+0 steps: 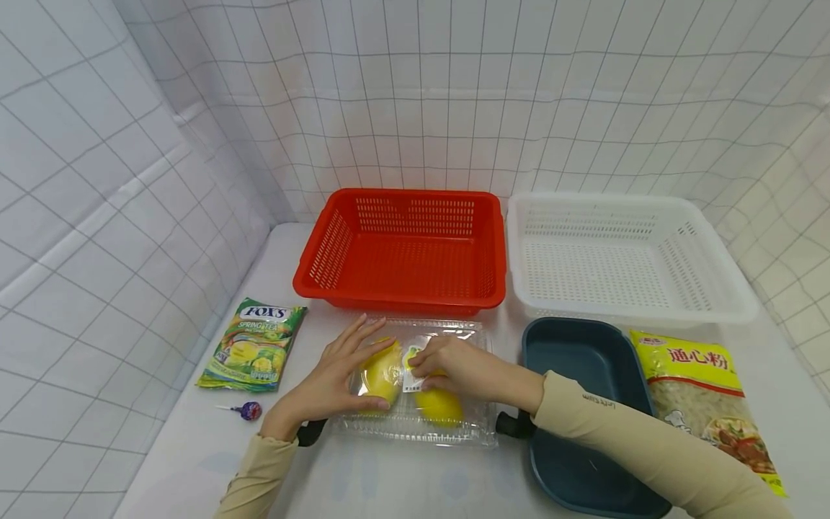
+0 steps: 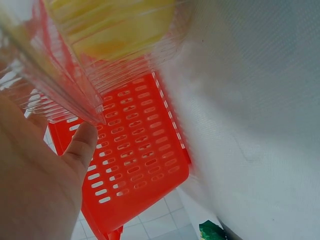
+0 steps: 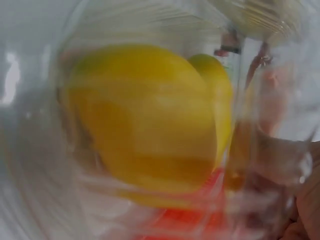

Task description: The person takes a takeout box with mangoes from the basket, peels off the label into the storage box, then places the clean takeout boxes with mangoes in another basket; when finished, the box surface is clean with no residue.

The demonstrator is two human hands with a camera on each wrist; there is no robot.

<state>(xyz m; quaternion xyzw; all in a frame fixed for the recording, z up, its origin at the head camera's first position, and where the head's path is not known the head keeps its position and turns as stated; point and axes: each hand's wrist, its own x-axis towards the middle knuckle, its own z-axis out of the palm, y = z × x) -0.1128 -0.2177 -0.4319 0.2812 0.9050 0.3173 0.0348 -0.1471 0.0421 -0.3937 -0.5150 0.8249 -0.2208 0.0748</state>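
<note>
A clear plastic clamshell box [image 1: 424,432] lies in front of the red basket, with two yellow mangoes [image 1: 382,376] inside and a white label [image 1: 411,382] on its lid. My left hand [image 1: 331,382] rests over the box's left side, its fingers spread. In the left wrist view a digit of the left hand [image 2: 42,175] touches the corner of the box's ridged rim [image 2: 95,112]. My right hand [image 1: 457,367] has its fingers curled at the lid's middle, beside the label; their tips are partly hidden. Through the plastic, the right wrist view shows a mango [image 3: 145,115] close up, blurred.
Behind the box stand a red basket [image 1: 415,270] and a white basket [image 1: 596,270]. A dark blue bin [image 1: 583,360] sits under the right forearm, beside a pasta bag [image 1: 707,404]. A green candy bag [image 1: 253,346] and a lollipop [image 1: 249,411] lie at left.
</note>
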